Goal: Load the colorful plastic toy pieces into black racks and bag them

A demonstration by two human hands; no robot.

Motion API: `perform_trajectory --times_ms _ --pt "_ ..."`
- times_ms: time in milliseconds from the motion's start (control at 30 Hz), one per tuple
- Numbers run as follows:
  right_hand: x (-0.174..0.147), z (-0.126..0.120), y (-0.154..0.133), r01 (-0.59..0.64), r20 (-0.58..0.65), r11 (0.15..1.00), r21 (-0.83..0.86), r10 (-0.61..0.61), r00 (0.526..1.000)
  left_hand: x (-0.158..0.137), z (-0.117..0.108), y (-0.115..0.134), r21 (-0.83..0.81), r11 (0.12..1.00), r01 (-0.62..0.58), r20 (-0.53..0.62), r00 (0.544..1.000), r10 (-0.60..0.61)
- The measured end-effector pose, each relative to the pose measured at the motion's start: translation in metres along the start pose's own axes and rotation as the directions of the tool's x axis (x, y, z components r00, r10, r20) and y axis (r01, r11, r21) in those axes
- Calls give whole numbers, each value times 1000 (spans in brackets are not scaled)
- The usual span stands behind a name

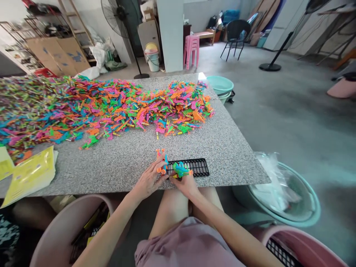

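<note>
In front of me a black plastic grid rack (199, 167) lies near the front edge of the table. At its left end my left hand (150, 181) has its fingers closed around small orange, pink and blue plastic toys (161, 170), which look like toy pistols standing on the rack. My right hand (187, 185) grips green and blue toy pistols (180, 170) just above the middle of the rack. A bit of yellow shows under them. How many pieces each hand holds is hidden by the fingers.
A long heap of bright plastic toys (133, 105) covers the table's far side. Yellow printed sheets (33, 170) lie at left. Pink tubs (69, 222) stand below the table on both sides; a green tub (314, 207) with clear bags is at right. Another person's leg shows at lower left.
</note>
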State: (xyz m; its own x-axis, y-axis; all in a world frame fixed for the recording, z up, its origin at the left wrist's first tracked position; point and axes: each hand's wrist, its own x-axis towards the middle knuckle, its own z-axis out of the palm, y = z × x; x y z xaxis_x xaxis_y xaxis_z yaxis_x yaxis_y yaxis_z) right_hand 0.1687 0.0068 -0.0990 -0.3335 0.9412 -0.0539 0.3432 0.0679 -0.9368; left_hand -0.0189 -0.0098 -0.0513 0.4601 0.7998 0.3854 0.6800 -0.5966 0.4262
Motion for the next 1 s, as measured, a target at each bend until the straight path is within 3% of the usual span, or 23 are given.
perform_trajectory --times_ms 133,300,500,600,667,733,800,900,1000 --pt "12 4 -11 78 37 918 -389 -69 997 -3 3 -1 -27 999 37 -2 999 -37" --pt "17 0 -30 80 167 768 -636 35 985 -1 4 2 -18 998 54 -7 999 -54" --pt "12 7 -35 51 162 760 -647 73 984 8 9 1 269 961 68 -231 973 -4" --pt "34 -23 -27 175 357 844 -507 21 934 7 13 -3 320 946 57 -297 954 44" --pt "66 -56 -24 202 387 853 -480 -1 922 5 15 -7 350 936 41 -313 947 75" --pt "105 -85 -26 102 125 750 -654 -26 992 4 18 -12 365 931 4 -316 941 120" --pt "143 -97 -28 56 -10 582 -811 -110 994 5 21 -16 354 934 -44 -289 945 154" --pt "179 -81 -28 277 222 378 -883 -183 958 8 23 -18 313 946 -80 -230 960 158" --pt "177 -60 -17 358 302 316 -879 -213 929 8 21 -15 249 967 -51 -235 966 111"
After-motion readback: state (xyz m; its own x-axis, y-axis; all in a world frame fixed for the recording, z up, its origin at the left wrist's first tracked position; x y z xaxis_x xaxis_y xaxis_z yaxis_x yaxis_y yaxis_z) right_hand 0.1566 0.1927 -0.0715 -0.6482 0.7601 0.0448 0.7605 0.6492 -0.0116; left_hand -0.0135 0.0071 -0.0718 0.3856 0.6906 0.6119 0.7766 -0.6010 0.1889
